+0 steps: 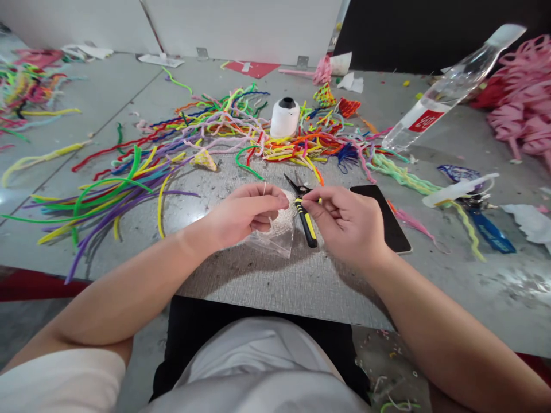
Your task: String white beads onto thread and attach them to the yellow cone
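This looks like a craft workshop: a grey worktable (258,282) covered in making supplies. Beyond both hands' fingers (272,202) spreads a tangle of bright, fuzzy-looking cords (279,154), with a white cone of thread (283,121) standing among them. Between the left and right fingertips lie black-and-yellow snips (308,222); just below the left fingers is a clear plastic bag of tiny white beads (282,229). Far to the right of the fingers rises a heap of looped pink cord (523,106). On the near side, coloured offcuts (402,406) dot the floor (148,338).

Both hands (350,223) pinch near a clear bag (279,246) and black-yellow pliers (309,230).
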A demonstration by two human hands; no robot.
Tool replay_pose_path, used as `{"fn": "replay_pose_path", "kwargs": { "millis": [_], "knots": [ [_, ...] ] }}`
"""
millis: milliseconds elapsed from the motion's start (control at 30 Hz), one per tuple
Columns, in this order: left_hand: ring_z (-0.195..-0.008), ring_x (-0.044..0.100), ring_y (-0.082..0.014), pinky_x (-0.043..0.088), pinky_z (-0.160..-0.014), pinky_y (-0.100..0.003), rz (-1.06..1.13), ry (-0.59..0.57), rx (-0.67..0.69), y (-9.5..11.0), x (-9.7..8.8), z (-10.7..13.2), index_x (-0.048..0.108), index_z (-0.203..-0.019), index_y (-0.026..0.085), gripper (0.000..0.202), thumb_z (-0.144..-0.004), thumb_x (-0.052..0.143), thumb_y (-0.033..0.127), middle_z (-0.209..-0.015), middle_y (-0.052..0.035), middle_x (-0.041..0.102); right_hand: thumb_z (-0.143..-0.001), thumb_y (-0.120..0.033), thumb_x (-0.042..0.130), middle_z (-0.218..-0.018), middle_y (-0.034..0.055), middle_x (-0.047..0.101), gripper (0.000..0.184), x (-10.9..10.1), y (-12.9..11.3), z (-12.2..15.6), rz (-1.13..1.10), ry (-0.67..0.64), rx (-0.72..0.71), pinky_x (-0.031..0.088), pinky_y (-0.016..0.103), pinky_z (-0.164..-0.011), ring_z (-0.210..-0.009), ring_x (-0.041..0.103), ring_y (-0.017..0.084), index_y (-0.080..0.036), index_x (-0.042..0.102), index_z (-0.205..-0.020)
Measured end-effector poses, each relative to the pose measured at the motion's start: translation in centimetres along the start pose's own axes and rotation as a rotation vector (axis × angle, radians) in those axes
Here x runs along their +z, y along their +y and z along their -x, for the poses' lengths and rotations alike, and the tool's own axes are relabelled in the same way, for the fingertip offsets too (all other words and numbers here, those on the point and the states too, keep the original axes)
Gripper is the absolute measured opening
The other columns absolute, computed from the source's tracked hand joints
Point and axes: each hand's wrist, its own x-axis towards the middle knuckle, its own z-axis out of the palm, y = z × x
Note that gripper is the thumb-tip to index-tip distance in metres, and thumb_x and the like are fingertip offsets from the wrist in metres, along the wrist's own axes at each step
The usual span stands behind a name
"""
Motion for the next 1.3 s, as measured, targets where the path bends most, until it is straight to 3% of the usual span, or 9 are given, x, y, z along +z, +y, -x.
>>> {"fn": "replay_pose_path", "kwargs": {
  "millis": [200,333,567,700,833,1000,1133,1300],
  "knots": [
    [-0.049,0.022,-0.004,0.015,-0.047,-0.019,0.015,-0.01,0.002,0.0,-0.2,-0.1,0.065,-0.072,0.017,0.021,-0.077,0.084,0.022,-0.057,0.0095,0.03,-0.102,-0.024,0.064,-0.06,-0.0079,0.047,0.008,-0.4,-0.2,0.1,-0.067,0.015,0.075,0.03,0.024,-0.043,-0.044,0.039,0.008,-0.022,0.068,-0.095],
    [-0.049,0.022,-0.0039,0.016,-0.048,-0.019,0.01,-0.022,-0.013,0.1,-0.2,0.1,0.064,-0.071,0.017,0.023,-0.077,0.085,0.023,-0.057,0.0095,0.03,-0.095,-0.023,0.069,-0.06,-0.009,0.042,0.007,-0.2,0.1,0.2,-0.003,0.041,-0.065,0.034,0.027,-0.047,-0.046,0.036,0.009,-0.022,0.071,-0.102],
    [-0.05,0.021,-0.0047,0.016,-0.048,-0.019,-0.046,-0.099,-0.041,0.1,-0.5,0.2,0.067,-0.077,0.018,0.026,-0.081,0.087,0.034,-0.059,0.0098,0.029,-0.1,-0.021,0.068,-0.059,-0.006,0.058,0.007,0.1,0.1,0.2,0.13,0.052,-0.178,0.035,0.027,-0.047,-0.044,0.044,0.01,-0.025,0.072,-0.095],
    [-0.052,0.026,-0.0062,0.02,-0.048,-0.02,-0.22,-0.151,0.062,-0.3,-0.8,0.1,0.076,-0.085,0.017,0.038,-0.084,0.089,0.053,-0.058,0.0082,0.034,-0.101,-0.019,0.067,-0.066,-0.0021,0.071,0.009,-0.3,0.0,0.3,0.19,-0.003,-0.317,0.04,0.029,-0.051,-0.05,0.057,0.012,-0.025,0.072,-0.097],
    [-0.056,0.036,-0.0072,0.025,-0.05,-0.021,-0.387,-0.06,0.179,-0.9,-1.1,-0.1,0.081,-0.085,0.018,0.03,-0.085,0.09,0.047,-0.061,0.0042,0.048,-0.102,-0.02,0.064,-0.073,-0.0007,0.078,0.013,-0.4,0.0,0.4,0.232,-0.037,-0.35,0.043,0.03,-0.054,-0.054,0.064,0.014,-0.027,0.073,-0.097],
    [-0.055,0.035,-0.0081,0.023,-0.052,-0.025,-0.421,-0.007,0.238,-1.1,-1.1,0.0,0.085,-0.086,0.02,0.026,-0.085,0.089,0.045,-0.057,0.0045,0.046,-0.099,-0.022,0.064,-0.065,-0.0018,0.071,0.016,-0.4,-0.4,0.3,0.2,-0.034,-0.244,0.04,0.03,-0.051,-0.05,0.056,0.013,-0.026,0.073,-0.088],
    [-0.054,0.032,-0.0081,0.019,-0.052,-0.027,-0.478,0.033,0.292,-0.9,-0.5,0.4,0.083,-0.078,0.019,0.023,-0.083,0.089,0.041,-0.055,0.004,0.045,-0.096,-0.018,0.064,-0.058,-0.0052,0.058,0.016,-0.3,-1.1,0.1,-0.06,-0.081,0.027,0.032,0.026,-0.045,-0.046,0.044,0.009,-0.023,0.071,-0.082],
    [-0.054,0.032,-0.0078,0.019,-0.053,-0.028,-0.462,0.062,0.299,-0.7,0.0,0.6,0.083,-0.077,0.02,0.018,-0.083,0.087,0.036,-0.055,0.0039,0.045,-0.096,-0.019,0.06,-0.054,-0.0051,0.048,0.028,0.4,-0.8,-0.2,-0.394,-0.114,0.34,0.032,0.025,-0.045,-0.049,0.041,0.01,-0.022,0.062,-0.068]
  ]
}}
